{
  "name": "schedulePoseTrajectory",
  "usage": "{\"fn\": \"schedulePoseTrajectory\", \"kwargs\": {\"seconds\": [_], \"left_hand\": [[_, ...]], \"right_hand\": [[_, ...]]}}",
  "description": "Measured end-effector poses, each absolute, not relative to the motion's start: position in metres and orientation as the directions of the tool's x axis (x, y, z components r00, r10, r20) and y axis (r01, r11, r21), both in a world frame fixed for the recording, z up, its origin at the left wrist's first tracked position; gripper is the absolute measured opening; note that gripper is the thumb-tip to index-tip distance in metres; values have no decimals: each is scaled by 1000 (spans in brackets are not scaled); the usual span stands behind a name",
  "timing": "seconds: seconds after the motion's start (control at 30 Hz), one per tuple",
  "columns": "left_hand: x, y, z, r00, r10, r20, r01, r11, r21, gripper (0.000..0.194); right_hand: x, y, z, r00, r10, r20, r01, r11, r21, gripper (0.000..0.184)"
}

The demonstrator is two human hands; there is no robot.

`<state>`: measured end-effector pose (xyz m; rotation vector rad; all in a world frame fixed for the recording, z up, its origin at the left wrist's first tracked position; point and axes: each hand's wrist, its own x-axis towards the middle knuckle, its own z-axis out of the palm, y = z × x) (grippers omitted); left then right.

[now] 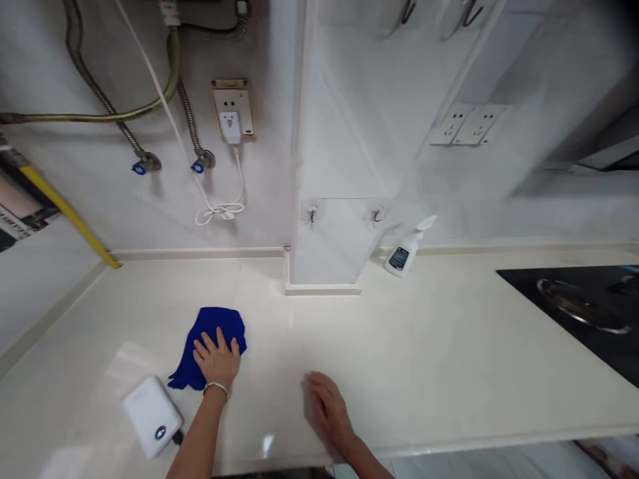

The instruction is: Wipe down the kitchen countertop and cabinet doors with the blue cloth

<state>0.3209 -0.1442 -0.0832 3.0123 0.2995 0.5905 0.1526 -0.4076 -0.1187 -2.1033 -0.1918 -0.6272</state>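
A dark blue cloth (192,362) lies spread on the pale countertop, left of centre. Flat on top of it, my left hand (219,361) presses down with spread fingers, and a bracelet circles that wrist. To the right, my right hand (332,407) is at the countertop near its front edge, its fingers loosely bent and nothing visible in them. Whether it touches the surface I cannot tell. Left of my left forearm lies a white box-shaped device (152,416) with a round display and a dark plug in its side.
A white spray bottle (403,253) stands against the back wall beside a jutting pillar (327,253). At the right is a black cooktop (574,303). A yellow pipe (67,216) meets the counter at back left. Above hang hoses, valves and a white cable (219,209) from an outlet.
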Motion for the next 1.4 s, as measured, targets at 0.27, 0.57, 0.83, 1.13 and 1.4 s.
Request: {"fn": "schedulePoseTrajectory", "kwargs": {"seconds": [0.27,0.57,0.83,1.13,1.4], "left_hand": [[256,-258,-84,934,-239,265,-273,-957,99,59],[139,-381,-109,513,-811,283,-859,-486,163,84],[141,-383,-94,437,-883,171,-873,-372,315,73],[167,-313,-87,638,-701,318,-749,-660,48,71],[179,-214,-101,727,-512,457,-502,-851,-154,61]], "right_hand": [[137,-456,-94,774,-454,440,208,-474,-856,28],[88,-498,-71,708,-451,544,156,-652,-742,26],[51,-519,-116,736,-520,433,-64,-691,-720,28],[114,-462,-117,911,-206,357,78,-765,-639,48],[181,-373,-82,963,251,99,256,-734,-628,60]]}}
